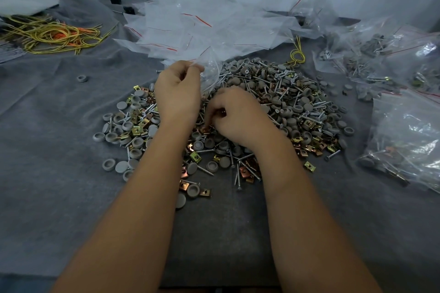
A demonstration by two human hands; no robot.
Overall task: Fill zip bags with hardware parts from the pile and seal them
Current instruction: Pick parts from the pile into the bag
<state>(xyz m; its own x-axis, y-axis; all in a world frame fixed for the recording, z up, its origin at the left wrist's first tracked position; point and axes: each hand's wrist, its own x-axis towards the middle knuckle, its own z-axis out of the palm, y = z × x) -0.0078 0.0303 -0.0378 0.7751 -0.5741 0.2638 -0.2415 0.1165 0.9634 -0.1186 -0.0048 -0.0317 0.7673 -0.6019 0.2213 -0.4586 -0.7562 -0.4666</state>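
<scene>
Clear, crinkly plastic is what my left hand (177,93) has: the thin transparent zip bag (209,71) is pinched by its edge between thumb and curled fingers (190,69), just above the far side of the heap. Below it my right hand (234,115) is knuckles-up on the mixed pile of grey plastic caps, silver screws and brass-coloured clip nuts (273,107), its fingers curled down and nipping at small parts, one coppery clip by the look of it.

To do this well I judge I should hold the bag mouth open and close to the picking hand, so the parts drop straight in; take a small, tidy pinch instead of a fistful, screws lying lengthwise so their points don't pierce the film.

What I can't make out: whether the bag mouth is open, and whether anything is in it yet, since the plastic melts into the loose heap of empty clear bags with red zip lines (214,24) behind. My right fingertips are hidden under the hand. The filled bags (404,131) at the right run off the edge of view, on the grey felt-covered table (59,138).
</scene>
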